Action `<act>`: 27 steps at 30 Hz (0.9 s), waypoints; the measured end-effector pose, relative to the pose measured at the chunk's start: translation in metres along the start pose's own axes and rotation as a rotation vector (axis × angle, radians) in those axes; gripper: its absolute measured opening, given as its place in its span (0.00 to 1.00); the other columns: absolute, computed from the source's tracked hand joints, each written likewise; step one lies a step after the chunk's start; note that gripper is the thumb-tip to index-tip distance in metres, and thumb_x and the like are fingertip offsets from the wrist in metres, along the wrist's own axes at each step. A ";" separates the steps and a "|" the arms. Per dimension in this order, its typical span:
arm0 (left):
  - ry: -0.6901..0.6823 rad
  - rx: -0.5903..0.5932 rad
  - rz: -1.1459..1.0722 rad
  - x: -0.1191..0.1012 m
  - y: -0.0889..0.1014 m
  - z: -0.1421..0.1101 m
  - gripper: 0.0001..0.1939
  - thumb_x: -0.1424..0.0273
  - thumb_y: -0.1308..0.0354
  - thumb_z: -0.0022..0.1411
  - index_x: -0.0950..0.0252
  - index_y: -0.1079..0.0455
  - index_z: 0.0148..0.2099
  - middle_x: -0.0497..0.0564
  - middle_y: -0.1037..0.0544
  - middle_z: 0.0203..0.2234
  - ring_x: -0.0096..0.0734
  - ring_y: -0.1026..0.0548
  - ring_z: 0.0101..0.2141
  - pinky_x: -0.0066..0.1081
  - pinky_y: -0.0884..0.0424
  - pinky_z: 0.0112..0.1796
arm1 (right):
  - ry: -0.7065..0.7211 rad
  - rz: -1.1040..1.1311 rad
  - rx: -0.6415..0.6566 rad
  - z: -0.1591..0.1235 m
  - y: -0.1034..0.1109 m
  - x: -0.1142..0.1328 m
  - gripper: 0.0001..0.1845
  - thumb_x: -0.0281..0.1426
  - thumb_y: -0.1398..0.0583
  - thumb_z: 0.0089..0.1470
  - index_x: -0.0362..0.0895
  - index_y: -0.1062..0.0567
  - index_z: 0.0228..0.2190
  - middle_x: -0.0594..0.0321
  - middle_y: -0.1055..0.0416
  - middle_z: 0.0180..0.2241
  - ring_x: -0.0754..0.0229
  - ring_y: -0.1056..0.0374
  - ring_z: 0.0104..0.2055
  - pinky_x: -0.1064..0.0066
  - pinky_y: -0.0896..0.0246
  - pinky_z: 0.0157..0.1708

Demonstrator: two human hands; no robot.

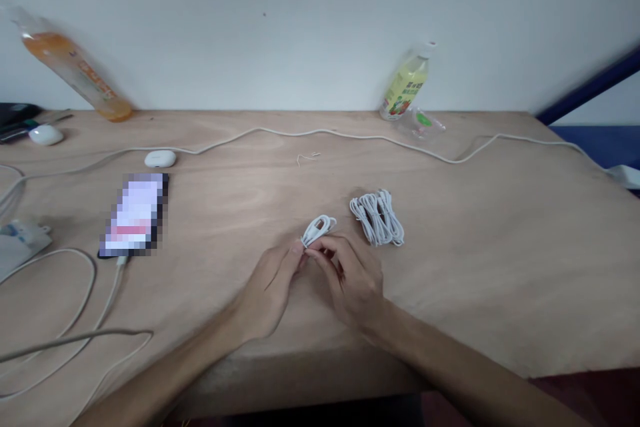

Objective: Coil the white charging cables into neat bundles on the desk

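Note:
A small coiled white cable (318,229) stands out above my fingertips, near the front middle of the table. My left hand (270,285) is closed, its thumb and fingers pinching the coil's near end. From the other side my right hand (354,277) pinches the same end with thumb and forefinger, its other fingers curled. The fingertips hide the exact spot where they grip, so any tie there cannot be made out. Just beyond my right hand lie several coiled white cables (377,217), side by side in a row.
A thin white wire piece (307,158) lies farther back. One long white cord (320,131) crosses the table. At left are a phone (134,213) with a plugged-in cable, a white case (160,159) and an orange drink bottle (75,70). A yellow bottle (407,85) stands by the wall.

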State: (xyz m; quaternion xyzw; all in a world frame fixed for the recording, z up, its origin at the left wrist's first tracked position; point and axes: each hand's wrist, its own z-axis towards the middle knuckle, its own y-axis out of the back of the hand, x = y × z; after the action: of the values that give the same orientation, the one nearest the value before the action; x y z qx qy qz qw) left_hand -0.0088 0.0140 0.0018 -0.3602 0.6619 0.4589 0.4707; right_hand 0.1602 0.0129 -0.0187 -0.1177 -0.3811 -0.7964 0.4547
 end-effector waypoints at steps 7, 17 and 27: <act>-0.026 0.006 -0.050 -0.003 -0.001 0.000 0.23 0.53 0.54 0.78 0.60 0.28 0.38 0.52 0.20 0.36 0.43 0.25 0.42 0.40 0.32 0.50 | 0.059 -0.066 -0.039 0.001 0.001 0.001 0.05 0.27 0.40 0.75 0.46 0.24 0.44 0.60 0.18 0.35 0.57 0.23 0.35 0.66 0.27 0.36; 0.078 -0.054 -0.226 0.002 -0.003 0.004 0.22 0.50 0.47 0.75 0.62 0.26 0.38 0.52 0.20 0.36 0.43 0.25 0.43 0.40 0.31 0.54 | 0.138 -0.103 -0.073 0.005 0.001 0.001 0.03 0.25 0.37 0.72 0.45 0.23 0.42 0.60 0.18 0.33 0.57 0.25 0.35 0.65 0.27 0.38; 0.098 -0.033 -0.521 0.012 -0.004 0.016 0.30 0.40 0.41 0.68 0.59 0.41 0.29 0.41 0.46 0.24 0.27 0.49 0.26 0.32 0.46 0.29 | -0.009 0.074 0.040 0.002 0.004 -0.004 0.08 0.23 0.37 0.71 0.47 0.20 0.46 0.60 0.18 0.39 0.56 0.21 0.41 0.63 0.23 0.40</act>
State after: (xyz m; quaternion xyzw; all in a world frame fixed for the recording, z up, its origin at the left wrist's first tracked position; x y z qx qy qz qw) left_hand -0.0041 0.0273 -0.0125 -0.5480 0.5612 0.3148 0.5345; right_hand 0.1650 0.0159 -0.0173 -0.1264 -0.3945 -0.7706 0.4843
